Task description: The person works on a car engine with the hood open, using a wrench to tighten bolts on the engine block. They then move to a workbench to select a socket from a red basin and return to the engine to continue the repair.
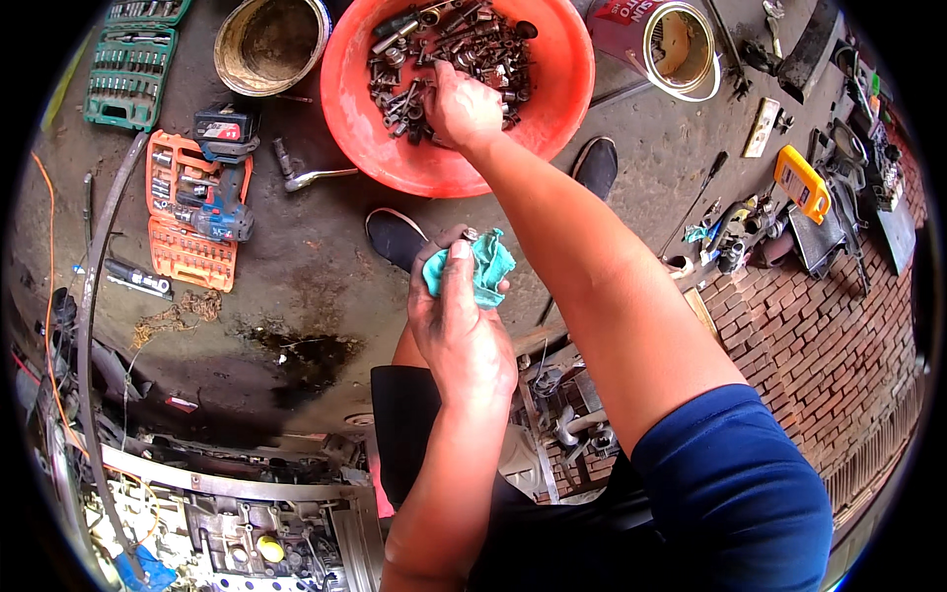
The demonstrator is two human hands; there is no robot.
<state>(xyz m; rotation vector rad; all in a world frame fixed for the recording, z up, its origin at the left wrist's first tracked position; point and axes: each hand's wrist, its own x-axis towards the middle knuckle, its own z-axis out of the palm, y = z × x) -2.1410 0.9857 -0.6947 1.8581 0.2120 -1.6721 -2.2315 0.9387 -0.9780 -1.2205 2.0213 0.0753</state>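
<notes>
My left hand (464, 340) is closed around a crumpled green cloth (489, 264). A small metal piece (471, 235) shows at the tips of its thumb and fingers; its kind is too small to tell. My right hand (464, 107) reaches into a wide red plastic basin (345, 128), its fingers curled down among a heap of dark bolts and other metal parts (490, 61). What those fingers pinch, if anything, is hidden.
Left of the basin lie a ratchet wrench (321, 178), an orange socket case (192, 261) with a cordless impact wrench (225, 202) on it, and a green socket case (128, 79). Metal cans (273, 44) flank the basin. An engine (266, 533) sits lower left; a yellow jug (801, 185) is at right.
</notes>
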